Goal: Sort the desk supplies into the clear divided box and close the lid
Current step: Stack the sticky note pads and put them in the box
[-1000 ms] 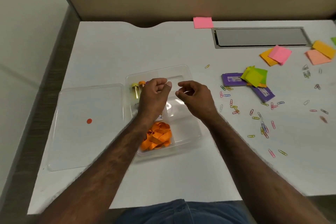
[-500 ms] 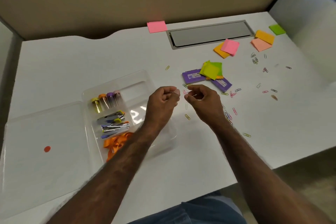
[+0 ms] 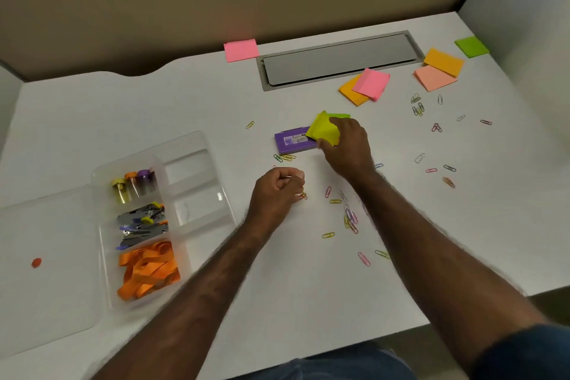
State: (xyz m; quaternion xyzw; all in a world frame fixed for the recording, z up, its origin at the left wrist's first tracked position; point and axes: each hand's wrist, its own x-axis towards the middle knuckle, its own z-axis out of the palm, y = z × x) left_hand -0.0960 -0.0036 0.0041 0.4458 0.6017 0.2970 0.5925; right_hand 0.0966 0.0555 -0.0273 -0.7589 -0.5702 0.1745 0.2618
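Head view, right hand (image 3: 347, 148): I see its fingers (image 3: 339, 123) grasping the yellow-green sticky pad (image 3: 324, 129), which overlaps the end of a purple box (image 3: 293, 142) mid-bench.
Left hand (image 3: 276, 191): I read the fingers as clenched, pinching something thin and pale I cannot identify.
Clear divided box (image 3: 191, 145): toward the bench's left edge, lid (image 3: 46, 256) open flat beside it, apart from both hands.
Near-lid compartments: capped tubes (image 3: 132, 183), small staplers (image 3: 143, 224), orange bands (image 3: 148, 268).
Paper clips (image 3: 350, 217): strewn between my forearms and toward the right edge.
Other pads: pink pad (image 3: 241, 49) at the far edge; orange, pink and green ones by the far right corner.
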